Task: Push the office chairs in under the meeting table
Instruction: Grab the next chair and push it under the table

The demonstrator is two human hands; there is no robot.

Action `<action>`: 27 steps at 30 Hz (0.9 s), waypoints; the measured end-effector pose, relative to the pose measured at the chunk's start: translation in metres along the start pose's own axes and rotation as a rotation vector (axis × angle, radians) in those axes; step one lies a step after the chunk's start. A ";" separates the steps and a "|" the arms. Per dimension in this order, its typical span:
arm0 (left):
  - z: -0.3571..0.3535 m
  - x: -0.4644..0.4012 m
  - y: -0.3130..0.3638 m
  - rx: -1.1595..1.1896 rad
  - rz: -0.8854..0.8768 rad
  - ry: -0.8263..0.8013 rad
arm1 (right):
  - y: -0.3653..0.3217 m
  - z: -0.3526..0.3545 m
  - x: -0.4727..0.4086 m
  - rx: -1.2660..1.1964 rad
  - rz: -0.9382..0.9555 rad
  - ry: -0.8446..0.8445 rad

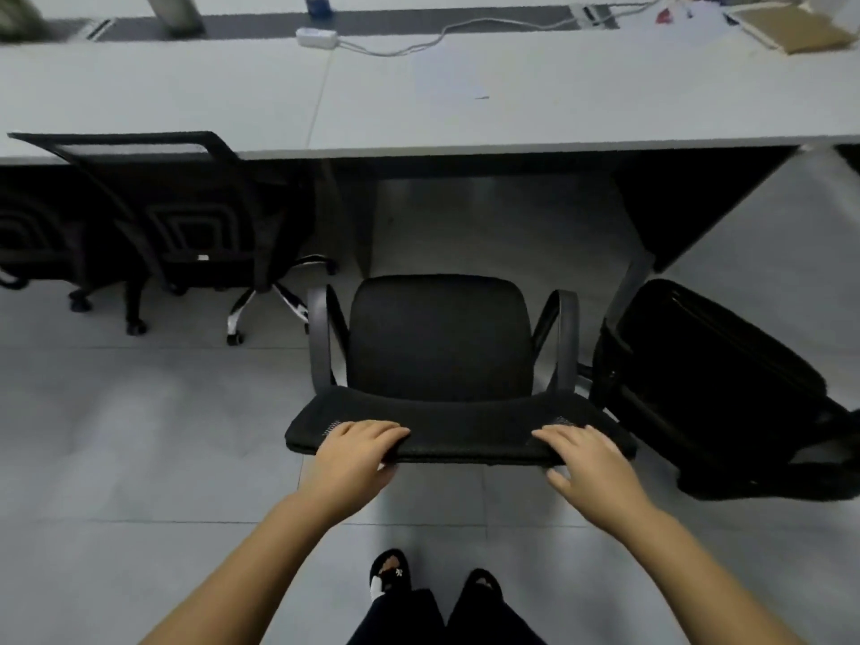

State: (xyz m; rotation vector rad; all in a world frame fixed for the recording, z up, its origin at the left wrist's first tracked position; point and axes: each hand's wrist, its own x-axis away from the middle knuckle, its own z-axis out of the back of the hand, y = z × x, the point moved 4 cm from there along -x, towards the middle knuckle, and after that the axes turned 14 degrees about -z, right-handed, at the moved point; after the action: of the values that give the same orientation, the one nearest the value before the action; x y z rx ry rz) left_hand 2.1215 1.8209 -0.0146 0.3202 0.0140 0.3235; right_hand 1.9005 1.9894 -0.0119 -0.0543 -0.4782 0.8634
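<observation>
Two hands are holding the black chair's (440, 346) backrest top | left hand (356, 451) and right hand (588, 458) are gripping it to push it under the meeting table (558, 109)

The top edge of a black office chair's backrest (458, 439) is gripped by the left hand (356, 451) and the right hand (584, 458). Its seat (440, 339) is faced toward the white meeting table (465, 109), short of the table's edge. Another chair (186, 216) is tucked in at left.
</observation>
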 end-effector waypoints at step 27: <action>0.070 -0.228 -0.185 -0.079 -0.037 -0.168 | -0.046 0.058 -0.245 -0.067 -0.102 0.273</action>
State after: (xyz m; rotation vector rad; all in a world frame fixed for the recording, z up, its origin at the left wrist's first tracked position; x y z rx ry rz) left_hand 1.9674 1.5615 -0.0143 0.2671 -0.1572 0.2593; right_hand 1.7742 1.7692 -0.0422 -0.2047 -0.2515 0.7268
